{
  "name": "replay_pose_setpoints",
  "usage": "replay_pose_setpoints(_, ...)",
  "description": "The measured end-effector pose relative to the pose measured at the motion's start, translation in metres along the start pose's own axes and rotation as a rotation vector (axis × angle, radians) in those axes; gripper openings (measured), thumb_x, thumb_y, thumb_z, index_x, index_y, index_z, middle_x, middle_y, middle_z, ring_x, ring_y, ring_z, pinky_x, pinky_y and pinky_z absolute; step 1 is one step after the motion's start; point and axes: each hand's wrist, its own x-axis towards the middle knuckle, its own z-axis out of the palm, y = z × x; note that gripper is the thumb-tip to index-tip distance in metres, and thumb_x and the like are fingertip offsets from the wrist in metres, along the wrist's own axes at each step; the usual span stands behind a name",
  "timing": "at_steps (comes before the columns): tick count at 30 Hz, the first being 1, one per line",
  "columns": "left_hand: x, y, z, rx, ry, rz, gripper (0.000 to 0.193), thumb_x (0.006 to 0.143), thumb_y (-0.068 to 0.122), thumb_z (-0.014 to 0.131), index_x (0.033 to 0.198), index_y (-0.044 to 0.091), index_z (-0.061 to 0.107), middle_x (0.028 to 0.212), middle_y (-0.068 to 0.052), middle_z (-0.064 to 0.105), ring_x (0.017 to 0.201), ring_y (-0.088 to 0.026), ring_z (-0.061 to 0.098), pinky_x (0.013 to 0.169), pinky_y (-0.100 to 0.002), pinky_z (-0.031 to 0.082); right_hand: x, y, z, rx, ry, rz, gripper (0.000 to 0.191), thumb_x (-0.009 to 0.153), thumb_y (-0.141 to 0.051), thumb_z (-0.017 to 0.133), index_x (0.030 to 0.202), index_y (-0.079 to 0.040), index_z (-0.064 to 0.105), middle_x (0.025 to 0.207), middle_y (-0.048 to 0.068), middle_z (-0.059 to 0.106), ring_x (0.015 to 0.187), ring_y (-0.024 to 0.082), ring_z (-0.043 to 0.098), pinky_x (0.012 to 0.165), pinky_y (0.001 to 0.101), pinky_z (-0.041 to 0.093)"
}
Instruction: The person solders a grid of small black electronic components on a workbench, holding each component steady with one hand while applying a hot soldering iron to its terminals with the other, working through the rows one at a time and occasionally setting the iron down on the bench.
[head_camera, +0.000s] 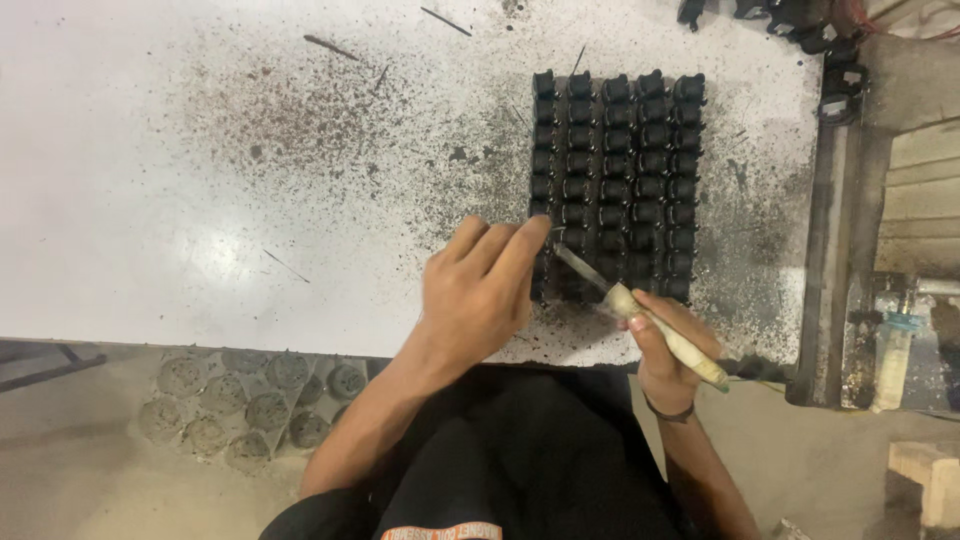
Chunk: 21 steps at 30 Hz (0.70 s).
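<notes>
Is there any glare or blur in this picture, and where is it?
Head view: soft glare on the white table at left; the left hand and right hand look slightly blurred; the black parts stay fairly sharp.

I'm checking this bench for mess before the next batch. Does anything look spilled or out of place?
Yes. Dark gritty specks are scattered over the white table, densest around the block of black parts. A few thin loose sticks lie apart near the far edge. The parts themselves sit in even rows.

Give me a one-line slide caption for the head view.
Left hand steadies black moulded parts while right hand works a pale-handled blade on them.
</notes>
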Motion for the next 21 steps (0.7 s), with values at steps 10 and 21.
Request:
replay_pose_setpoints(10, -0.014, -0.037, 0.056, -0.061, -0.169, -0.187, 0.02, 0.084, 0.007, 0.071, 0.102, 0.008, 0.079, 0.098, -0.012, 0.068, 0.065, -0.027, 0.07, 0.055, -0.038, 0.057, 0.003, -0.004, 0.01, -0.081, -0.03, 0.026, 0.027, 0.097, -0.001, 0.065, 0.123, 0.007, 0.069, 0.098, 0.02, 0.073, 0.079, 0.019, 0.07, 0.066, 0.0267, 0.053)
replay_pose_setpoints(21, 0.0, -0.031, 0.056, 0.057, -0.389, -0.17, 0.018, 0.08, 0.002, 0.065, 0.095, 0.001, 0.074, 0.1, -0.016, 0.065, 0.069, -0.032, 0.072, 0.057, -0.041, 0.059, 0.004, 0.007, 0.012, 0.167, -0.003, 0.111, 0.027, 0.1, -0.002, 0.063, 0.123, 0.013, 0.066, 0.105, 0.022, 0.073, 0.082, 0.021, 0.071, 0.064, 0.0289, 0.055)
